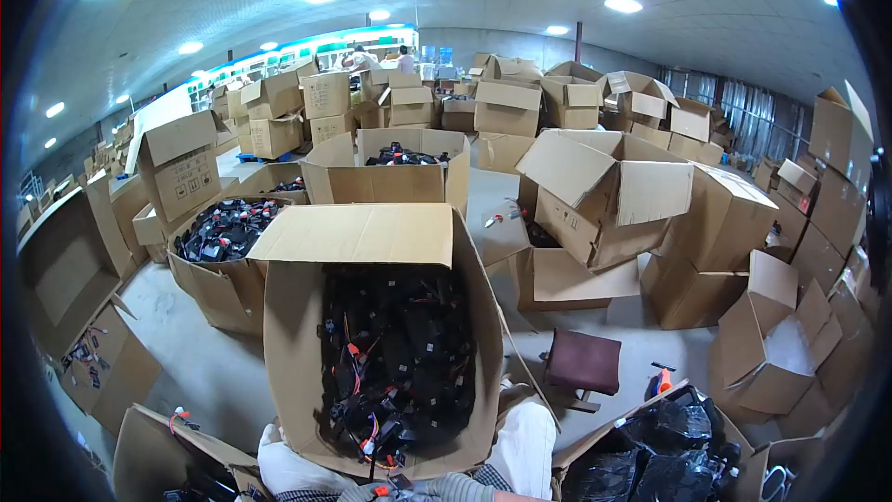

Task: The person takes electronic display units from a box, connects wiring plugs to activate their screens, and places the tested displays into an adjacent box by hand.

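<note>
At the bottom edge, in front of my body, my right hand [446, 486] in a grey glove reaches in, fingers curled. Close beside it is my left hand [356, 495], also gloved and mostly cut off by the frame. Between them is a small black part with a red connector [381, 492]; its full shape is hidden. Both hands appear closed around it. Just beyond stands a large open cardboard box [290, 344], tilted toward me between my knees. Inside lies a heap of black parts [400, 344] with coloured wires and red connectors.
A box with black plastic-wrapped bundles [664, 442] stands at right, near a maroon stool [583, 361]. Another open box [139, 451] is at lower left. Behind is a box of black parts [228, 228]. Stacked cartons [595, 195] crowd the floor; people [360, 59] are far back.
</note>
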`<state>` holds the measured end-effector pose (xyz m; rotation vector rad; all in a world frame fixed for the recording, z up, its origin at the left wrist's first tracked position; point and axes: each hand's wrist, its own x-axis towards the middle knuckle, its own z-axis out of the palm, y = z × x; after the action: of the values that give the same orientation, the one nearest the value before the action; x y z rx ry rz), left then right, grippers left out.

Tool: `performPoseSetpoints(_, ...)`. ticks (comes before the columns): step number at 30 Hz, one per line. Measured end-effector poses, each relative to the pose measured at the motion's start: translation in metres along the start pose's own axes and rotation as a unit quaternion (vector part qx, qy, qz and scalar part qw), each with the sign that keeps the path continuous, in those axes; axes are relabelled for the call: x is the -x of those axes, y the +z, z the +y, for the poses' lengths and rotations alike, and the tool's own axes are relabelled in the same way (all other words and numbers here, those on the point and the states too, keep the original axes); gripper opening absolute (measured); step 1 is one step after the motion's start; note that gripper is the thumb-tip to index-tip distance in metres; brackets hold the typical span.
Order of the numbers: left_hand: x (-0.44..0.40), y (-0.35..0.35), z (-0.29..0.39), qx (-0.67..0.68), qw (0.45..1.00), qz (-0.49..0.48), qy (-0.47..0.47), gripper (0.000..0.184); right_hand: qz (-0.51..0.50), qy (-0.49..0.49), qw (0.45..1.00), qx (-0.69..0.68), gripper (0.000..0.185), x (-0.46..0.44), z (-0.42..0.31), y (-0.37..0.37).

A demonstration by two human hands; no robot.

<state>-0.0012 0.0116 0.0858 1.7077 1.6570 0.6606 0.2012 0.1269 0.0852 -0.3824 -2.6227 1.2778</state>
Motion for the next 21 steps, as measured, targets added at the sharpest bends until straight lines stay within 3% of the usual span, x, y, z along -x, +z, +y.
performPoseSetpoints(2, 0.0, 0.001, -0.002, 0.021, 1.0, -0.01, -0.005, 0.025, 0.019, -0.081, 0.996, -0.027, 0.02, 0.002, 0.0, -0.004)
performPoseSetpoints(5, 0.004, 0.006, -0.004, 0.046, 0.999, -0.025, -0.015, 0.027, -0.025, 0.0, 0.999, -0.027, 0.02, 0.003, 0.011, -0.007)
performPoseSetpoints(6, 0.004, 0.007, -0.004, 0.055, 0.998, -0.03, -0.015, 0.028, 0.065, -0.035, 0.994, -0.075, 0.02, 0.004, 0.007, -0.007)
performPoseSetpoints(7, 0.004, 0.006, -0.005, 0.067, 0.997, -0.035, -0.014, 0.028, 0.064, -0.033, 0.995, -0.075, 0.02, 0.003, 0.005, -0.01)
performPoseSetpoints(9, 0.005, 0.01, -0.01, 0.085, 0.996, -0.042, -0.004, 0.029, 0.157, 0.149, 0.959, -0.183, 0.023, 0.002, 0.001, -0.012)
performPoseSetpoints(10, 0.004, 0.009, -0.011, 0.083, 0.995, -0.048, 0.001, 0.03, 0.136, 0.146, 0.969, -0.148, 0.04, -0.003, 0.054, 0.013)
performPoseSetpoints(11, 0.003, 0.015, -0.014, 0.008, 0.998, -0.068, 0.003, 0.031, 0.131, 0.147, 0.969, -0.148, 0.04, -0.005, 0.054, 0.013)
performPoseSetpoints(12, -0.006, 0.021, -0.026, -0.288, 0.948, -0.133, -0.021, 0.036, 0.127, 0.146, 0.975, -0.107, 0.039, -0.007, 0.05, 0.01)
performPoseSetpoints(13, -0.004, -0.009, 0.022, -0.333, 0.936, -0.113, -0.017, 0.033, 0.124, 0.143, 0.98, -0.067, 0.037, -0.008, 0.048, 0.01)
performPoseSetpoints(15, -0.004, -0.006, -0.001, -0.213, 0.977, -0.014, -0.018, 0.03, 0.134, 0.12, 0.981, -0.073, 0.036, -0.006, 0.044, 0.016)
performPoseSetpoints(16, -0.003, -0.003, -0.005, -0.212, 0.977, -0.018, -0.017, 0.03, 0.12, 0.097, 0.987, -0.044, 0.036, -0.007, 0.044, 0.019)
performPoseSetpoints(17, -0.003, -0.001, -0.008, -0.116, 0.993, 0.024, -0.002, 0.029, 0.108, 0.075, 0.991, -0.015, 0.036, -0.007, 0.042, 0.022)
performPoseSetpoints(18, -0.003, 0.0, -0.009, -0.019, 0.998, 0.061, 0.015, 0.027, 0.086, 0.109, 0.989, -0.041, 0.035, -0.009, 0.032, 0.018)
performPoseSetpoints(19, -0.003, 0.004, -0.012, -0.018, 0.998, 0.045, 0.027, 0.027, 0.101, 0.122, 0.987, -0.041, 0.035, -0.01, 0.033, 0.022)
performPoseSetpoints(21, -0.003, 0.013, -0.012, 0.157, 0.985, 0.064, 0.017, 0.028, 0.062, -0.014, 0.995, 0.072, 0.035, -0.012, 0.029, 0.017)
